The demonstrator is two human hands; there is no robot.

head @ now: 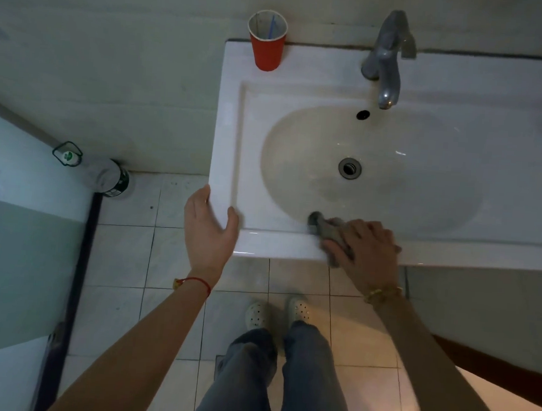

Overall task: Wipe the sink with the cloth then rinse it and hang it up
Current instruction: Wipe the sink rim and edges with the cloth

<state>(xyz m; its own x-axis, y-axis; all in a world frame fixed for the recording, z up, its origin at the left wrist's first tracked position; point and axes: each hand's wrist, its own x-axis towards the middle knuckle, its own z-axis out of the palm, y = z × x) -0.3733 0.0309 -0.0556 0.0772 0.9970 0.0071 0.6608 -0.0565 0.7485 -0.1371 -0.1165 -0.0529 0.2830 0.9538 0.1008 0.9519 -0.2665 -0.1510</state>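
Left hand (208,230): I have it clasped on the sink's (233,132) near left corner, thumb on top, fingers along the side.
Right hand (367,247): I press the cloth (329,230) down, fingers curled over it.
Cloth: bunched on the sink's front rim, one end inside the basin.
Cup (267,43): red, back ledge, left of the tap (387,59).

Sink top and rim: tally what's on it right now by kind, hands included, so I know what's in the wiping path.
Cups: 1, red cup at the back left corner
Taps: 1, tap at the back
Cloths: 1, grey cloth on the front rim
Hands: 2, left hand gripping the front left corner, right hand pressing the cloth
Total: 5
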